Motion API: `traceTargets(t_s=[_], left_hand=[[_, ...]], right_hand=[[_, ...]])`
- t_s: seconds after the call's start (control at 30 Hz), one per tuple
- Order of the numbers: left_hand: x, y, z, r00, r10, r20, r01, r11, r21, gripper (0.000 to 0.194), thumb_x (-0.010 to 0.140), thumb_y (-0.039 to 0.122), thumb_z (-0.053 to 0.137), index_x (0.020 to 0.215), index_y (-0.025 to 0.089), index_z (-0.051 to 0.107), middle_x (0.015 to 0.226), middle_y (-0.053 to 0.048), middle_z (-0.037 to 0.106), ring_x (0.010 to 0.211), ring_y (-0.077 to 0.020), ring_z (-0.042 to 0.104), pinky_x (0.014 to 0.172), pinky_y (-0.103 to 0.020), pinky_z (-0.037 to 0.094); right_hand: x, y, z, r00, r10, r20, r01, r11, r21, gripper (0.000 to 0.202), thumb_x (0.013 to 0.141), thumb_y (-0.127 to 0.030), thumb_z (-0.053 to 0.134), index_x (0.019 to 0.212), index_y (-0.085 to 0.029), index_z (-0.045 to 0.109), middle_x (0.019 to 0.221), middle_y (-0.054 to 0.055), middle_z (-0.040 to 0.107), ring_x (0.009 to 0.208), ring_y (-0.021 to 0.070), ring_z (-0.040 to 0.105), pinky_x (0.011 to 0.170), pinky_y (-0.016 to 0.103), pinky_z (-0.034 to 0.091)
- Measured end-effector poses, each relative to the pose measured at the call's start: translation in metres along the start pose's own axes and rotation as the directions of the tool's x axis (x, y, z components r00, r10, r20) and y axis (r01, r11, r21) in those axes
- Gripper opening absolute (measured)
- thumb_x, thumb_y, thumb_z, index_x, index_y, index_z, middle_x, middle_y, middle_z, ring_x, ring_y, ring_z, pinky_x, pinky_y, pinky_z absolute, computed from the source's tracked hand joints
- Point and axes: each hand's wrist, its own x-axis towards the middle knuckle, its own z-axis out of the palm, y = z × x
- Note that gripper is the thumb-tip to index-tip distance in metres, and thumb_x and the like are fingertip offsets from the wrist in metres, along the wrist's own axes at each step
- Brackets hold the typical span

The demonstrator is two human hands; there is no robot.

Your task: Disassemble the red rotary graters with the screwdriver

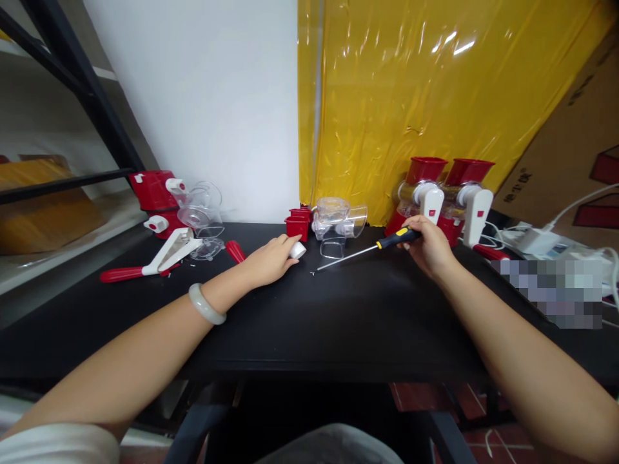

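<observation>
My right hand is closed around the black and yellow handle of a screwdriver. Its long shaft slants down to the left, and the tip is close to a tiny light-coloured bit on the black table. My left hand has its fingers wrapped over a crank handle. The white end shows by my fingertips, a red grip pokes out behind the hand, and the middle is hidden. Just beyond are red hoppers and a clear plastic grater body.
On the left of the table stand red bases, clear parts and white crank handles with red grips. Two assembled rotary graters stand back right. Chargers and cables lie at far right, beside a blurred patch.
</observation>
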Motion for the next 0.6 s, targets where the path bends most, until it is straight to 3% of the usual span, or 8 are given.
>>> traceTargets(t_s=[0.17,0.23,0.33,0.4,0.6], left_hand=[[0.0,0.004,-0.005,1.0,-0.012,0.006,0.013,0.999,-0.051,0.052,0.092,0.033,0.045,0.142,0.017,0.038,0.115,-0.014,0.056,0.103,-0.0265,0.059,0.09,-0.041,0.045],[-0.001,0.01,-0.011,0.999,-0.007,-0.046,0.004,0.997,-0.074,0.052,0.092,0.037,0.047,0.14,0.019,0.04,0.117,-0.013,0.054,0.105,-0.0272,0.056,0.091,-0.043,0.045],[-0.001,0.022,-0.019,0.986,0.083,-0.145,-0.098,0.99,-0.098,0.039,0.092,0.044,0.048,0.122,0.02,0.056,0.119,-0.011,0.053,0.112,-0.0274,0.05,0.097,-0.046,0.042],[-0.002,0.03,-0.023,0.974,0.164,-0.156,-0.183,0.976,-0.118,0.032,0.092,0.046,0.05,0.104,0.02,0.064,0.117,-0.01,0.054,0.114,-0.0268,0.048,0.1,-0.045,0.041],[-0.002,0.039,-0.017,0.967,0.225,-0.117,-0.242,0.957,-0.161,0.022,0.086,0.041,0.062,0.09,0.02,0.066,0.109,-0.008,0.058,0.11,-0.0249,0.049,0.096,-0.042,0.044]], right_hand=[[-0.001,0.001,0.0,1.0,-0.006,0.015,0.006,1.0,0.0,0.004,0.068,-0.025,0.057,0.067,-0.022,0.055,0.058,-0.002,0.052,0.046,0.0111,0.049,0.041,0.024,0.038],[-0.002,0.0,0.001,1.0,-0.008,0.009,0.008,1.0,0.021,0.003,0.068,-0.024,0.057,0.067,-0.021,0.056,0.058,-0.002,0.053,0.046,0.0106,0.049,0.041,0.024,0.039],[-0.002,-0.001,0.003,1.0,-0.011,-0.004,0.011,0.999,0.045,0.003,0.066,-0.023,0.057,0.066,-0.02,0.057,0.058,-0.002,0.052,0.046,0.0099,0.05,0.04,0.022,0.037],[-0.002,0.0,0.003,1.0,-0.016,-0.005,0.017,0.999,0.049,0.003,0.066,-0.023,0.058,0.065,-0.02,0.057,0.058,-0.002,0.051,0.046,0.0095,0.05,0.04,0.022,0.036],[-0.002,0.001,0.002,0.999,-0.033,0.027,0.032,0.999,0.022,0.005,0.069,-0.026,0.057,0.067,-0.021,0.055,0.059,-0.002,0.05,0.046,0.0109,0.048,0.042,0.025,0.038]])
